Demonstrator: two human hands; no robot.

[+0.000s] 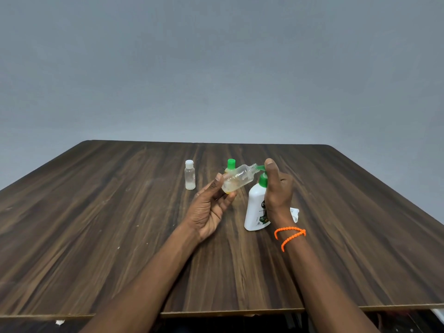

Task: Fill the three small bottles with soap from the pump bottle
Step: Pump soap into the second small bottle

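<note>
My left hand [211, 207] holds a clear small bottle [237, 180] tilted, uncapped, its threaded mouth against the green spout of the white pump bottle [255, 210]. A little yellowish soap lies in the clear bottle's low end. My right hand [277, 188] rests on the green pump head, fingers over its top. Behind the tilted bottle stands a second small bottle with a green cap [231, 164], mostly hidden. A third small bottle with a white cap [189, 175] stands upright to the left, with a whitish layer at its bottom.
Everything stands on a dark wooden table [120, 236] against a grey wall. A small white object [295, 212] lies just right of the pump bottle, partly behind my right wrist, which wears an orange band.
</note>
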